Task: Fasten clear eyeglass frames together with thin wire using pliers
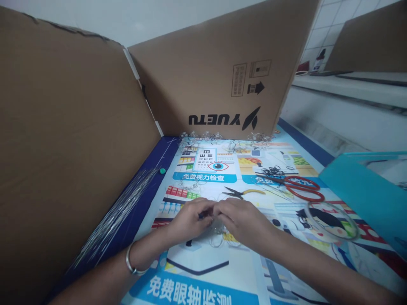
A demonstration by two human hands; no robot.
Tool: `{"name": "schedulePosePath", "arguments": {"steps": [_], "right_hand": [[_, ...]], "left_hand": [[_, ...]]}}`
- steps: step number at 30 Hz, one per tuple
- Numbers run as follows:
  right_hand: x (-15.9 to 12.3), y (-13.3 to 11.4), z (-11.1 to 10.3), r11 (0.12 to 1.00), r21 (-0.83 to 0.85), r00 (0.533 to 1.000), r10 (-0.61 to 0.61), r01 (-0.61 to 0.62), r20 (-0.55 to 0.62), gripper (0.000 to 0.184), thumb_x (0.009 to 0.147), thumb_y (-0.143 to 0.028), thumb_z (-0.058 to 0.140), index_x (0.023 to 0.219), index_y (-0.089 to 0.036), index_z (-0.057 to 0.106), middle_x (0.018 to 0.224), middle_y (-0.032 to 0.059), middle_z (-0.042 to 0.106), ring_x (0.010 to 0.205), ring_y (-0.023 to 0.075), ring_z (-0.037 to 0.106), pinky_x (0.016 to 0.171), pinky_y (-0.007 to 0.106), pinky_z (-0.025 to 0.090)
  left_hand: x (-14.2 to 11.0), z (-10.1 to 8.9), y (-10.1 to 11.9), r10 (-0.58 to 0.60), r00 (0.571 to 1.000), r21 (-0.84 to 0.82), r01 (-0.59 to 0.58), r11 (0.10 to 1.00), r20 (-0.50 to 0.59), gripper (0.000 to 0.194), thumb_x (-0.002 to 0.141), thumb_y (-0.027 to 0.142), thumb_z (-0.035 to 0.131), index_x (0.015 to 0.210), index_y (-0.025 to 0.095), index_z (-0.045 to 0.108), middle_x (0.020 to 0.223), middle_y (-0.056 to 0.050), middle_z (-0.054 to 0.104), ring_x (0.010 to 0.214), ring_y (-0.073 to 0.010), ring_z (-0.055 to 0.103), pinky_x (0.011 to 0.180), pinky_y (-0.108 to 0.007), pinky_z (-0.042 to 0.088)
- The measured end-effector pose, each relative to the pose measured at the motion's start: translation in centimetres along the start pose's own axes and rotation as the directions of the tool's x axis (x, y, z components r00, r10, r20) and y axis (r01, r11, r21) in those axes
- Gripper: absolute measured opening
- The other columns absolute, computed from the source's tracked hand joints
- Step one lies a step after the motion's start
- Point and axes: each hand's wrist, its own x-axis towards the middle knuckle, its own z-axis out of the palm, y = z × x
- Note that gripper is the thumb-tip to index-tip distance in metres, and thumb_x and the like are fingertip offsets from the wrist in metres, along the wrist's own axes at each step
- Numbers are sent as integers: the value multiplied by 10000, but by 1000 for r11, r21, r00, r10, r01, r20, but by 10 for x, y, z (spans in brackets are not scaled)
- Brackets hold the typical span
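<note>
My left hand point(193, 217) and my right hand point(237, 216) meet above a printed sheet point(203, 254), fingertips pinched together. Between them is a small clear, wiry piece point(218, 228), partly hidden by the fingers. Loops of thin wire point(216, 242) hang under it. A silver bangle point(129, 260) circles my left wrist. Just beyond the hands lie small pliers point(243, 192) with a yellow handle showing. Red-handled scissors point(303, 188) rest farther right, by a tangle of black bands or wire point(275, 170).
Cardboard walls point(63, 127) stand at the left and back point(206, 84). A bundle of thin silvery wires point(122, 212) lies along the left edge. Clear wiry pieces point(206, 136) line the back. At right are a clear round ring or dish point(352, 224) and a teal box point(362, 182).
</note>
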Motion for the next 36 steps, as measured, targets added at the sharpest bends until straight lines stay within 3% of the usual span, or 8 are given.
{"name": "schedulePosePath", "arguments": {"steps": [4,9,14,17,19,28,32,36], "right_hand": [[-3,1,4,987,-32,985,-160,158,-62,202,877,-131,382,866,-186,576,811,62,630,769,178,568,693,289,420],[-10,-3,-4,968,16,946,-242,251,-217,180,908,-189,406,861,-184,579,798,52,620,751,158,560,671,275,431],[-28,-10,4,958,-105,962,-271,266,-37,159,802,-333,617,884,-200,587,854,44,612,808,210,526,717,343,419],[-32,-10,16,945,-169,958,-288,280,-21,64,840,-232,554,788,-202,574,813,31,597,774,193,507,700,330,398],[-31,-9,21,940,-174,950,-306,292,-62,150,859,-157,486,736,-198,563,758,22,581,721,171,490,669,311,383],[-24,-3,20,984,12,958,-168,175,-231,124,863,-168,501,760,-180,569,739,32,581,719,162,509,667,296,394],[-22,-1,20,992,42,969,-110,123,-223,123,855,-179,515,752,-186,582,738,32,585,721,167,516,663,296,398],[-20,4,6,990,122,989,-52,69,-141,129,857,-186,517,762,-189,605,755,31,595,747,161,537,677,281,411]], "left_hand": [[-2,0,0,17,1000,-6,-17,1000,-20,166,731,92,510,816,163,634,721,-15,614,680,-138,553,624,-230,411],[-7,2,-3,-18,997,-31,16,999,-76,146,750,115,544,847,140,651,761,-42,656,704,-147,584,633,-234,435],[-10,7,-6,-49,988,-76,38,996,-144,162,760,151,585,897,133,667,793,-58,674,723,-152,608,661,-239,464],[-9,8,-5,-42,987,-67,33,997,-152,138,746,152,609,868,132,672,773,-52,675,704,-147,607,653,-234,461],[-9,7,-4,-46,988,-64,37,997,-150,130,739,134,603,849,129,671,764,-51,676,691,-143,603,644,-231,460],[-11,0,1,4,997,-67,-10,998,-82,170,729,84,566,859,129,667,808,-53,686,758,-149,612,702,-238,461],[-12,-1,-1,8,999,-50,-10,999,-42,239,705,40,541,887,140,659,809,-31,681,744,-134,600,689,-221,450],[-12,-2,-1,-8,999,-48,6,999,-47,198,723,54,542,855,153,651,812,-14,685,743,-126,603,682,-210,442]]}}
